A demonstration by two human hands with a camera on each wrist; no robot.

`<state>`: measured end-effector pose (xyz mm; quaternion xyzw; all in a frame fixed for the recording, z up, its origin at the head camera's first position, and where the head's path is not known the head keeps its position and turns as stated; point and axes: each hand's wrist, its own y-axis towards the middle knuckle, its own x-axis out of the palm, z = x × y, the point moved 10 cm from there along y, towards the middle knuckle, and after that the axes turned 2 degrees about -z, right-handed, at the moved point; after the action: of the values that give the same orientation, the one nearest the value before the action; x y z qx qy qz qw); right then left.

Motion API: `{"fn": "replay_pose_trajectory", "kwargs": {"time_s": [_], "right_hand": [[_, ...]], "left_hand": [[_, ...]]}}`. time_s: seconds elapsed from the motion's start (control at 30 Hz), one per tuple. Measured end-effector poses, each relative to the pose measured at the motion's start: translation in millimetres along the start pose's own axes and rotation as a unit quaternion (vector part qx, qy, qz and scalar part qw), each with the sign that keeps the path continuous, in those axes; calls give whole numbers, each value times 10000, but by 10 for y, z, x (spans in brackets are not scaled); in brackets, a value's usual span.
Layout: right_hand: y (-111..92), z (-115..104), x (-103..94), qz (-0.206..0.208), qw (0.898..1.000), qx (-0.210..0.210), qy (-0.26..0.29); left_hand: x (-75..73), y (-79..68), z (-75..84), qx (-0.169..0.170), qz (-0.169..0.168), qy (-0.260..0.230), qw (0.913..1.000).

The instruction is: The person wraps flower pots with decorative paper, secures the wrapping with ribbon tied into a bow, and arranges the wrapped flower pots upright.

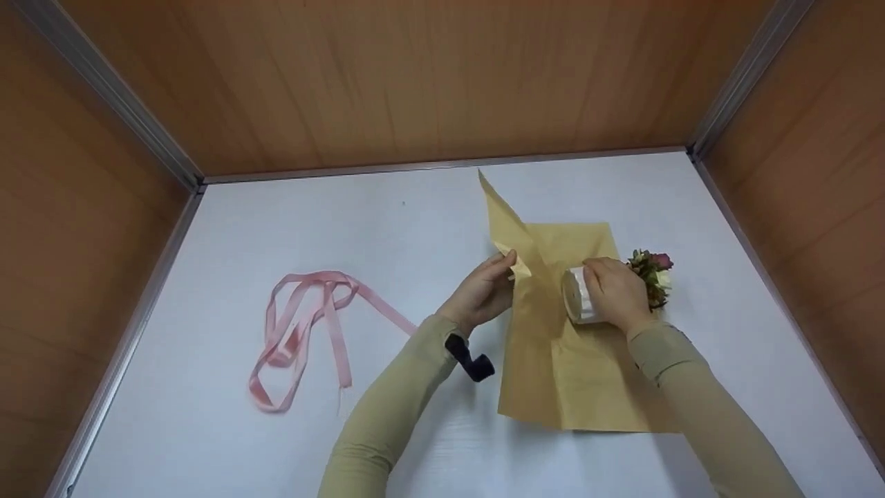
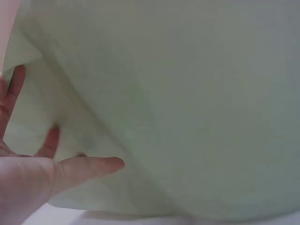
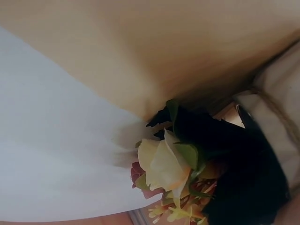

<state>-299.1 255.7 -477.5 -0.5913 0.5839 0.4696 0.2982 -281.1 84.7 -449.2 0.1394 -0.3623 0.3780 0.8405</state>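
A sheet of tan wrapping paper [image 1: 601, 394] lies on the white table, its left part lifted and folded upward. My left hand [image 1: 484, 290] touches the outer side of that raised part; in the left wrist view its thumb [image 2: 93, 168] is straight and apart from the fingers. My right hand [image 1: 617, 294] grips a white flower pot [image 1: 583, 296] tipped on its side over the paper, its base facing left. Artificial flowers [image 1: 652, 277] stick out to the right of the hand. The right wrist view shows a cream rose [image 3: 161, 161], dark leaves and twine [image 3: 276, 110] around the white pot.
A loosely looped pink ribbon [image 1: 304, 332] lies on the left of the white table [image 1: 228, 235], one end running towards the left forearm. A black strap [image 1: 471, 358] hangs from the left wrist. Wooden panels [image 1: 442, 83] enclose the back and both sides.
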Motion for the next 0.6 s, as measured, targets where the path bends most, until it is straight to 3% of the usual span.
{"fn": "replay_pose_trajectory", "kwargs": {"time_s": [0.13,0.4,0.5,0.6], "right_hand": [[1,19,13,-79,9999,7,117],[-11,111,35,-505,9933,475,921],[-18,151,29,-744,9785,790,1755],[-30,179,22,-921,9456,1037,2943]], "left_hand": [[151,88,-107,-65,-362,-374,9986],[218,266,-304,-50,-97,-505,9987],[254,312,-337,74,-170,-557,9983],[285,346,-368,179,-301,-610,9975]]}}
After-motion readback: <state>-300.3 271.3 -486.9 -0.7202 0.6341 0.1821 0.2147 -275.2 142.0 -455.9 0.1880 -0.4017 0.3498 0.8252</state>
